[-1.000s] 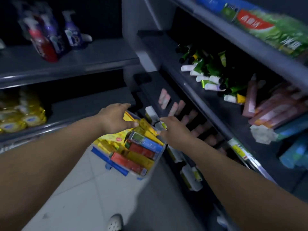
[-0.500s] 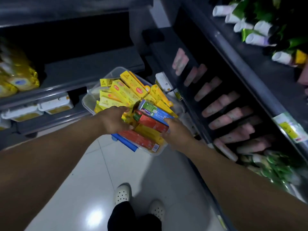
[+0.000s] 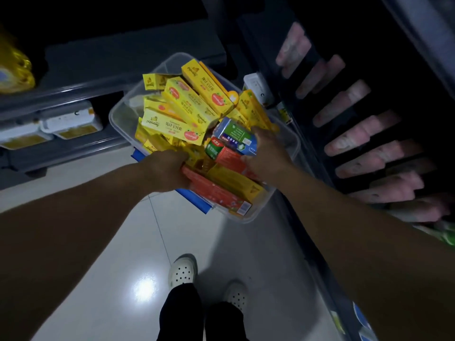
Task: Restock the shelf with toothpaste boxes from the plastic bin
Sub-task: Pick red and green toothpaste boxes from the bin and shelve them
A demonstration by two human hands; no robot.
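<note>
Clear plastic bin (image 3: 118, 119) at frame centre, heaped with yellow, red and blue toothpaste boxes (image 3: 189, 102), beside the dark shelf (image 3: 312, 134) at right. At its near rim, left hand (image 3: 167, 168), fingers curled over the edge. Against a blue-and-green box (image 3: 234, 135), right hand (image 3: 268, 153), finger grip impossible to tell. White shoes (image 3: 183, 270) on pale tiles, lower centre.

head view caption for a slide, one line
Left hand and right hand on toothpaste boxes heaped in a clear bin beside the shelf.
</note>
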